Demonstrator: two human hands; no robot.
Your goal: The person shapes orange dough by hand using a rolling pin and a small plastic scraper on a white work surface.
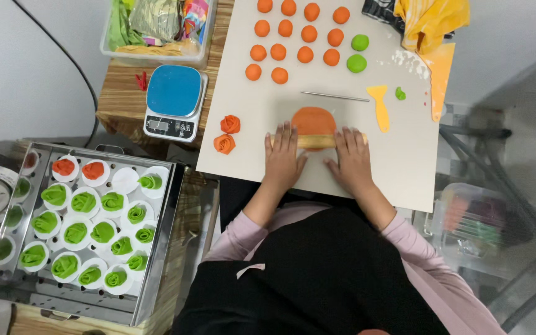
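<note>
Orange dough disc [313,120] under rolling pin [317,141], flat open left hand [283,155] and right hand [352,158] atop

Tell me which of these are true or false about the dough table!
1. Both hands, left hand and right hand, press on the rolling pin. True.
2. The flat dough under the pin is green. False: it is orange.
3. Two orange dough roses lie left of the hands. True.
4. The steel tray holds mostly orange pieces. False: mostly green.
5. The scale has a blue top. True.
</note>
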